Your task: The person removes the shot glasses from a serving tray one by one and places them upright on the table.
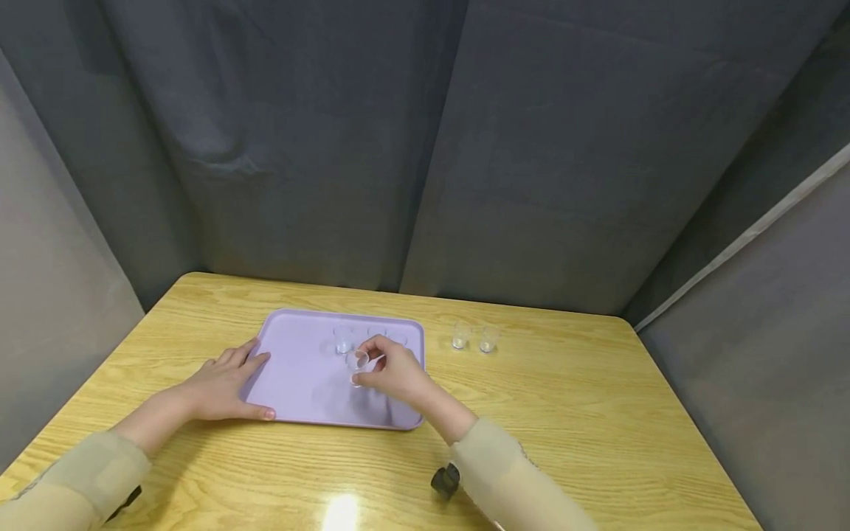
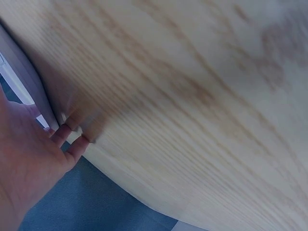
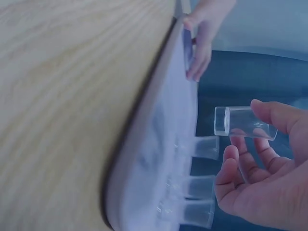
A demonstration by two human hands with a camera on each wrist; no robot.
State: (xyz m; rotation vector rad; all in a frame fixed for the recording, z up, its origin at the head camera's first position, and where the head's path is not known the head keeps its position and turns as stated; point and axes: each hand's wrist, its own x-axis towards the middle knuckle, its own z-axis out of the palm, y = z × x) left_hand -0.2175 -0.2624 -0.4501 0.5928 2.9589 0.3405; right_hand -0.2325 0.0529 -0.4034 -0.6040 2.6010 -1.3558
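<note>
Below my right hand [image 1: 398,373], pinching a glass [image 3: 240,121], a tray [image 1: 295,369] is lying; splayed left hand [image 1: 224,385] is touching its edge. I'm judging level handling best.

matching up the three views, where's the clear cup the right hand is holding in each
Head: the clear cup is below centre and slightly left, in the right hand, over the tray.
Left wrist: not in it.
Right wrist: right of centre, about mid-height.
Shared landmark: the left hand, at the tray's edge in all three.
</note>
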